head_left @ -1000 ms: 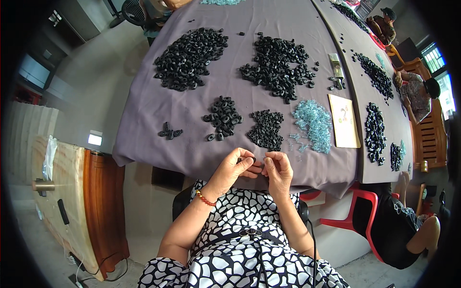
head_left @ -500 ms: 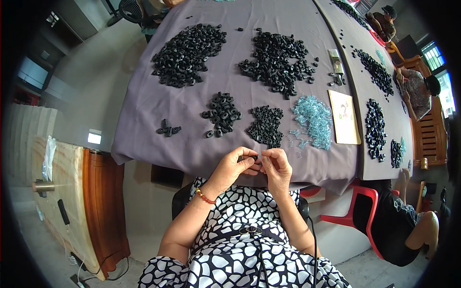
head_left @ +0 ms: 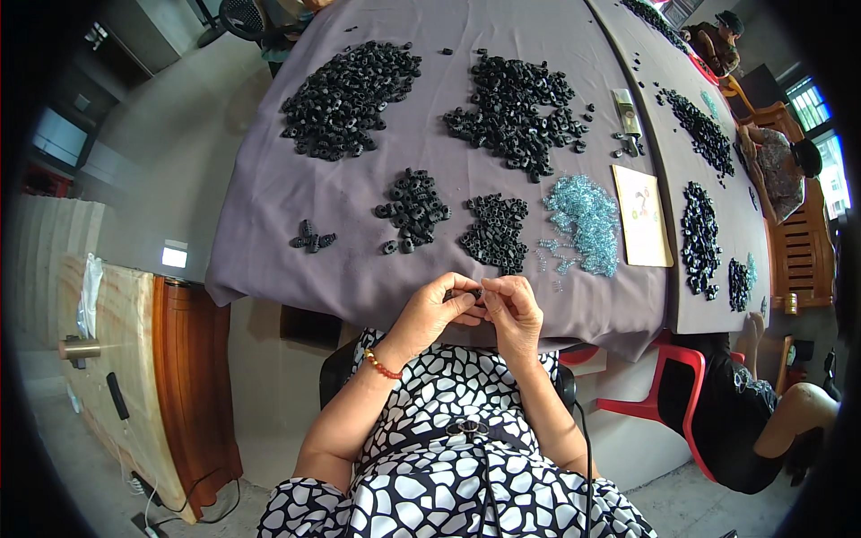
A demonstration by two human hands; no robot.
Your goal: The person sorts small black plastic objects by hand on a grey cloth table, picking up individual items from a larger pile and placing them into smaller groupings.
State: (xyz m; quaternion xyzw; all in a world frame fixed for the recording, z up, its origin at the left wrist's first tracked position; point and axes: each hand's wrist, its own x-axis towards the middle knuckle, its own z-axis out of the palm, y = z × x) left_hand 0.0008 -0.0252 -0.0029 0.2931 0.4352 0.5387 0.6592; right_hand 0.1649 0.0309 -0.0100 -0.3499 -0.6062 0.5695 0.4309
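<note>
At the table's near edge my left hand (head_left: pixel 441 303) is closed round a small black ribbed part (head_left: pixel 461 293), mostly hidden by the fingers. My right hand (head_left: pixel 512 308) meets it with thumb and forefinger pinched at the part's end; whatever sits in that pinch is too small to make out. Just beyond the hands lies a pile of small black rings (head_left: pixel 495 235). Beside it on the right are clear bluish small pieces (head_left: pixel 585 222), and to the left a heap of larger black parts (head_left: pixel 413 210). A few joined black pieces (head_left: pixel 311 238) lie farther left.
Two large heaps of black parts, one far left (head_left: pixel 352 100) and one far middle (head_left: pixel 520 112), cover the grey tablecloth (head_left: pixel 260 197). A pale board (head_left: pixel 643 215) and a tube (head_left: pixel 628 112) lie right. Other people sit along the right side, near a red chair (head_left: pixel 668 386).
My right hand has shifted very slightly left, closer against the left hand. The piles on the table look the same.
</note>
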